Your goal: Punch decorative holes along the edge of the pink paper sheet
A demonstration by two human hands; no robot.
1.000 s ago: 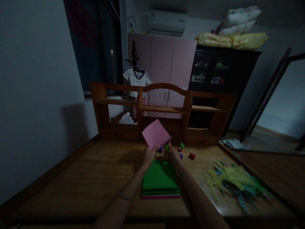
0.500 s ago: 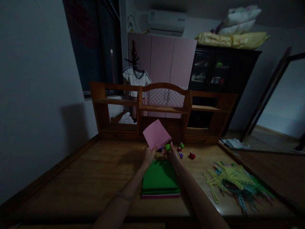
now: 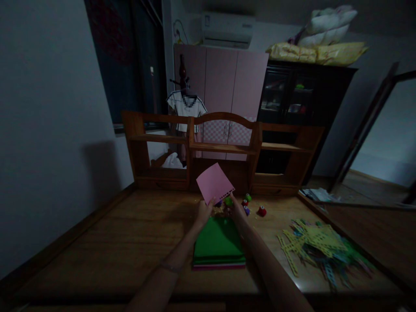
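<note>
A square pink sheet (image 3: pixel 214 183) is held up above the desk, tilted, with a row of small punched holes along its lower right edge. My left hand (image 3: pixel 204 212) pinches its bottom corner between thumb and fingers. At the right end of the punched edge, my right hand (image 3: pixel 238 210) grips the sheet near its corner. Below both hands lies a stack of green sheets (image 3: pixel 219 242), with white and pink layers at the bottom. Small coloured punches, including a green one (image 3: pixel 228 201) between the hands and a red one (image 3: pixel 262 211) to the right, stand behind the stack.
A pile of punched yellow, green and blue strips (image 3: pixel 318 242) covers the desk's right side. A wooden shelf unit (image 3: pixel 224 149) stands along the back edge. Small paper bits are scattered around the punches on the wooden desk (image 3: pixel 130 234).
The pink sheet has shifted very slightly to the right. My right hand has moved a little left and up along its punched edge.
</note>
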